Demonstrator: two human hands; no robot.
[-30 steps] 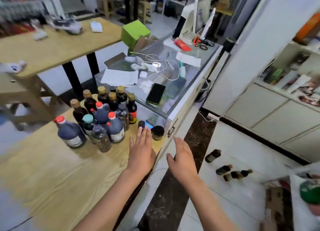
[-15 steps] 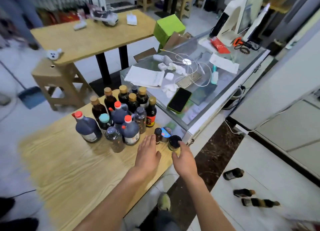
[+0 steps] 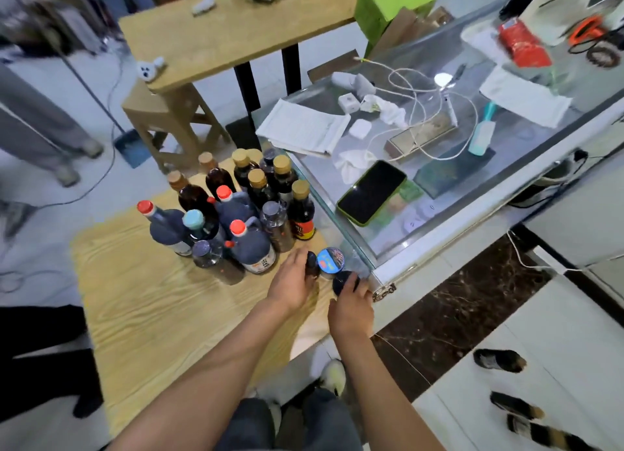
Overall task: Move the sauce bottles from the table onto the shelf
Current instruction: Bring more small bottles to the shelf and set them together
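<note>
Small dark sauce bottle (image 3: 311, 265), near right corner of the light wooden table (image 3: 162, 302): our left hand (image 3: 290, 281) curls fingers around it. Our right hand (image 3: 351, 310) grasps the black-lidded jar (image 3: 342, 280) beside a blue-lidded tin (image 3: 331, 259).

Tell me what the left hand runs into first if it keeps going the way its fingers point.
The left hand points up and right; its fingers already reach the small dark-capped bottle. Just beyond stands the blue-lidded jar, then probably the glass counter, though depth is unclear.
</note>
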